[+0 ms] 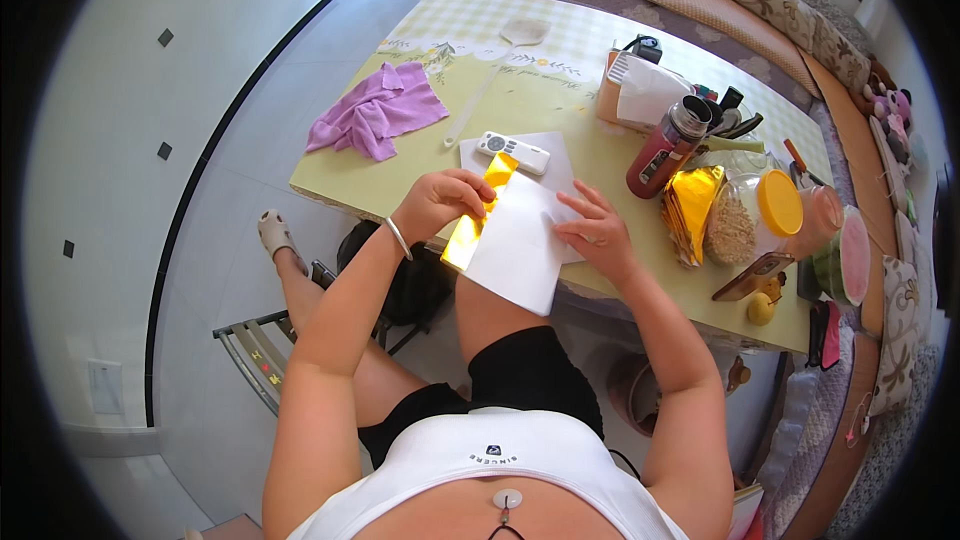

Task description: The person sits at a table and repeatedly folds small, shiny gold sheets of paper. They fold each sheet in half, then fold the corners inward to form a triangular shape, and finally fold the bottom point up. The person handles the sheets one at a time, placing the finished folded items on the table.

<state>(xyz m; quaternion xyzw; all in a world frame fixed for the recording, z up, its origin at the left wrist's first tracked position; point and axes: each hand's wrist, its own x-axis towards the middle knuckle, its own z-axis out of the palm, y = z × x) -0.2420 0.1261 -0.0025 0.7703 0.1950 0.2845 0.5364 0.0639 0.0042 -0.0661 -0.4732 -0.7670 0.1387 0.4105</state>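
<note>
A sheet of paper (522, 235), white with a shiny gold strip (482, 210) along its left side, lies at the table's near edge, its near end jutting over my lap. My left hand (440, 205) has its fingers bent and pressed together on the gold strip; what the fingertips grip is partly hidden. On the right, my right hand (598, 232) rests lightly at the paper's right edge, fingers apart. Beyond the paper, a white remote control (514, 152) lies on another white sheet (553, 148).
A purple cloth (382, 110) lies at the left. On the right stand a tissue box (612, 90), a dark red flask (665, 150), gold foil packets (690, 210), a yellow-lidded jar (732, 218), a phone (752, 277), a yellow fruit (761, 309) and a cut watermelon (843, 255).
</note>
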